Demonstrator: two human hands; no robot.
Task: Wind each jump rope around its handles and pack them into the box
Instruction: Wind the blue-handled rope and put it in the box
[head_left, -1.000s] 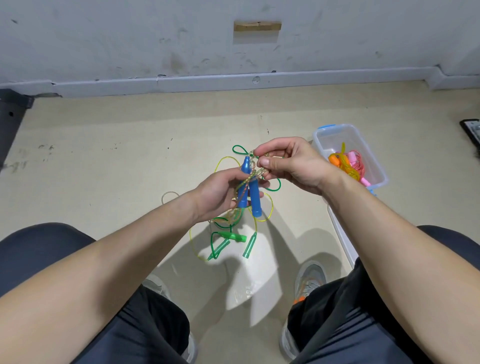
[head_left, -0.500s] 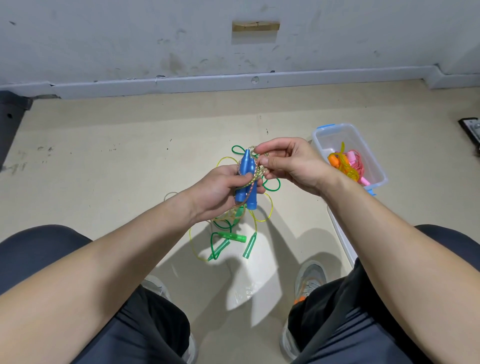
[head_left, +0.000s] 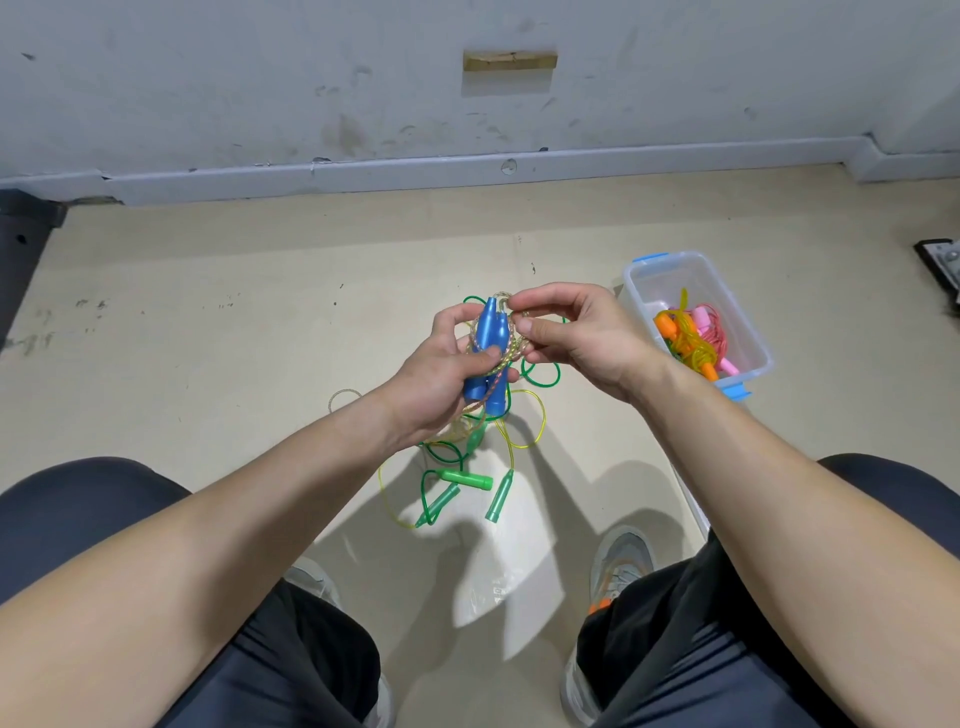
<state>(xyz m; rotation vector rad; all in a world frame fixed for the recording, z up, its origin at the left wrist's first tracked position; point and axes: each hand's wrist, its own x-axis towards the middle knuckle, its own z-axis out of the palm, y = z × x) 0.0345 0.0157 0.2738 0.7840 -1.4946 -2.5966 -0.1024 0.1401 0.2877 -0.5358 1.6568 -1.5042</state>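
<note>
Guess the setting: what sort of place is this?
Likely a bare indoor room, perhaps a storeroom or workroom: stained wall, grey skirting, plain beige floor. Ropes and a box lie on it.

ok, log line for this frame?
step: wind rope | left hand: grips blue handles | right hand: pinches cord near handle tips | box: orange-handled rope, pink-handled rope inside | floor: green ropes loose

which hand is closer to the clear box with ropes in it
Right. The right hand, pinching the rope, is just left of the box; the left hand, gripping the blue handles, is further left.
</note>
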